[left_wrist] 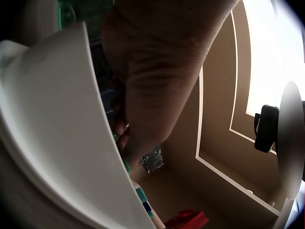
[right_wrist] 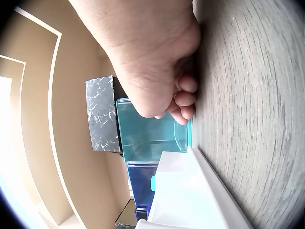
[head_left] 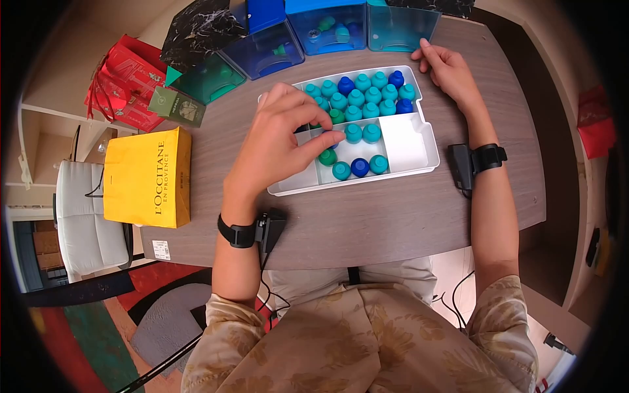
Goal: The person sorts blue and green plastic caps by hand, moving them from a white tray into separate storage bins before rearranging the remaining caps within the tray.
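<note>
A white divided tray [head_left: 354, 180] holds many small bottle-shaped pieces in teal, dark blue and green. My left hand [head_left: 278, 141] reaches over its left side, thumb and index finger bent toward each other just above the pieces. A green piece [head_left: 327, 157] lies just below the thumb, and another green piece [head_left: 336, 116] beside the index fingertip. I cannot tell whether the left fingers pinch a piece; the other fingers hide behind the hand. My right hand [head_left: 452, 75] rests on the table right of the tray, fingers loosely bent, the index fingertip by a teal bin [head_left: 401, 29].
Blue bins [head_left: 327, 29] and a green bin [head_left: 209, 78] with pieces inside line the table's back edge. A black marbled box [head_left: 203, 33] stands behind. On the left are a yellow bag [head_left: 147, 180], a red bag [head_left: 124, 78] and a small green box [head_left: 177, 106].
</note>
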The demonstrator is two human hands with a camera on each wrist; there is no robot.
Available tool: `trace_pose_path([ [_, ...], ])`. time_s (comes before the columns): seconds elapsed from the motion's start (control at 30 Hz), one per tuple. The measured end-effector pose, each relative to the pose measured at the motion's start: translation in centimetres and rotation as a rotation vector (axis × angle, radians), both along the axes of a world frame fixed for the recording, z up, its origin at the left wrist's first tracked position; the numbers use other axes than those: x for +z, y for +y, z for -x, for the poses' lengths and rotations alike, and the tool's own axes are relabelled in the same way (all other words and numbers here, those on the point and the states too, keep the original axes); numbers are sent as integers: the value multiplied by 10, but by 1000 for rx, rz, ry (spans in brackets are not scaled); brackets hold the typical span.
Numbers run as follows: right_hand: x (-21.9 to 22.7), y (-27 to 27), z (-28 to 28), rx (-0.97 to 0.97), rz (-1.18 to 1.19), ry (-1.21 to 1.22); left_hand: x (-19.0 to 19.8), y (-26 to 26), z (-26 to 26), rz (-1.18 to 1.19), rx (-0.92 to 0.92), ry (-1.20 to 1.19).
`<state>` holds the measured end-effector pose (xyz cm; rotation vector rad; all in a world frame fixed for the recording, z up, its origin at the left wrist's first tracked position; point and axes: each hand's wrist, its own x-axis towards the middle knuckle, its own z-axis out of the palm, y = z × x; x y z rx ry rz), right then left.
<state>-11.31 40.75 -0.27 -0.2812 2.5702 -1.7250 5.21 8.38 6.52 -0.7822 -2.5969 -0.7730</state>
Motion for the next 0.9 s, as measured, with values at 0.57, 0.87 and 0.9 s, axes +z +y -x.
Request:
trace_pose_path([
  [0.57,3,0,-1,-3,-6,-8,0,-6,-2,-44,-55,-22],
  [0.87,4,-1,-3,-15,-12,2,2,0,-5,-77,-99,-43],
  [0.9,3,-1,-3,-11,-6,-1,2,0,-5,-79,-96,-49],
])
